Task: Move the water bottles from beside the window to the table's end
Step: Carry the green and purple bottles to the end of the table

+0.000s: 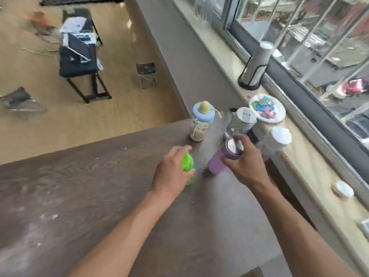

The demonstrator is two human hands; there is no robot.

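Dark wooden table (pixel 99 176) runs beside a window sill (pixel 299 156). Left hand (pixel 171 174) grips a green bottle (pixel 187 164) standing on the table; right hand (pixel 245 156) clasps the cap of a purple bottle (pixel 216 162) just beside it. Beyond the hands stand a blue-lidded bottle (pixel 201 122) and a grey bottle (pixel 241 120); a white-capped bottle (pixel 277 140) stands right of the right hand.

The left hand (pixel 171 168) covers most of the green bottle (pixel 188 163). Behind the grey-lidded bottle (pixel 242 119), a dark item is mostly hidden. The white-capped bottle (pixel 276 141) beside it is blurred.
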